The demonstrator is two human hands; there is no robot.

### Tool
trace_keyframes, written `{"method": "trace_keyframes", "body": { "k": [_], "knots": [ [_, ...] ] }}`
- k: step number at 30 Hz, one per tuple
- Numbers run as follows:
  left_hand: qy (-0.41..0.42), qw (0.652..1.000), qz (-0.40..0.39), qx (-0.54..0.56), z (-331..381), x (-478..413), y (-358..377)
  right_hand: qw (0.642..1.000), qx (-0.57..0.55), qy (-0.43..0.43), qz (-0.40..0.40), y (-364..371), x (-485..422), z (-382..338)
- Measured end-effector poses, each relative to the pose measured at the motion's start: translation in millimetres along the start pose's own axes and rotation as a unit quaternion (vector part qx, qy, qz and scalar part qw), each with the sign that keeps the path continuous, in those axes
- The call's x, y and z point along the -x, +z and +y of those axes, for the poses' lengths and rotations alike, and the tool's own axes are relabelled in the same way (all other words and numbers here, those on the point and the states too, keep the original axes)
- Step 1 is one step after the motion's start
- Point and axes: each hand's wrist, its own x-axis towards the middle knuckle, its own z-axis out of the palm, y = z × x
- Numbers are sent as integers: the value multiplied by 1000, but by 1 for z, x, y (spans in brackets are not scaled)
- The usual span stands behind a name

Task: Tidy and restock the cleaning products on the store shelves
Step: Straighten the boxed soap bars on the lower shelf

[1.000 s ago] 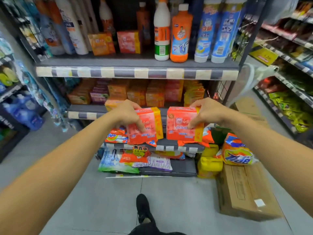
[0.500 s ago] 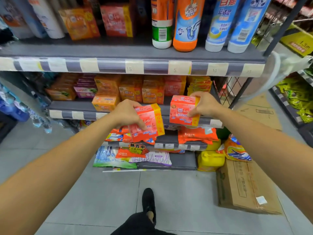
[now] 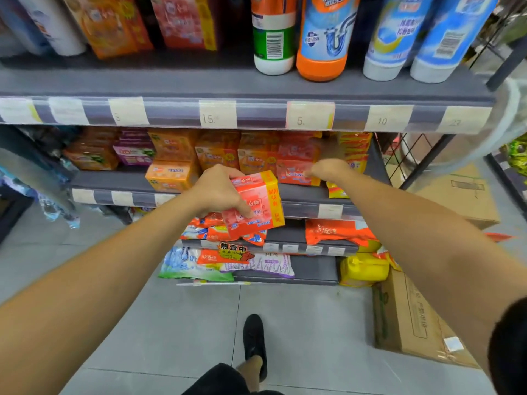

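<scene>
My left hand [image 3: 216, 189] grips a red soap pack with a yellow side strip [image 3: 256, 206] in front of the middle shelf's edge [image 3: 302, 196]. My right hand [image 3: 328, 169] reaches onto that shelf and holds the right end of a second red soap pack [image 3: 293, 172], which sits on the shelf board among stacked orange and red soap packs [image 3: 216, 155]. The right hand is blurred and its fingertips are hard to make out.
The upper shelf [image 3: 171, 84] carries cleaner bottles [image 3: 325, 38] and boxed soaps. Detergent bags [image 3: 333, 230] lie on the lower shelves. A yellow bag [image 3: 362, 269] and a cardboard box [image 3: 413, 317] stand on the floor at the right. My shoe [image 3: 253, 337] is on the tiles.
My right hand has carried its red pack up and forward onto the middle shelf. My left hand has risen slightly with its pack. The view has moved closer to the shelves.
</scene>
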Motion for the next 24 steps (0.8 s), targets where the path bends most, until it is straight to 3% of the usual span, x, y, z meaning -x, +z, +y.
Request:
{"method": "trace_keyframes", "body": {
  "k": [3, 7, 16, 19, 21, 22, 24],
  "knots": [
    [12, 1000, 5, -7, -3, -2, -1, 995, -97, -4, 13, 0, -10, 5],
    [23, 999, 19, -19, -4, -4, 0, 984, -9, -68, 165, -2, -21, 3],
    [40, 999, 13, -31, 0, -9, 14, 986, 73, -58, 137, 8, -30, 9],
    [44, 998, 5, -36, 6, -9, 13, 951, 69, -86, 288, 9, -1, 6],
    [44, 999, 3, -31, 10, -8, 13, 930, -50, -118, 345, 9, 29, 3],
    [45, 999, 3, -28, 12, -7, 13, 931, -145, -138, 306, 9, 42, 4],
    [52, 998, 2, -29, 18, -3, 15, 919, -343, -174, 87, 8, 71, 5]
  ]
}}
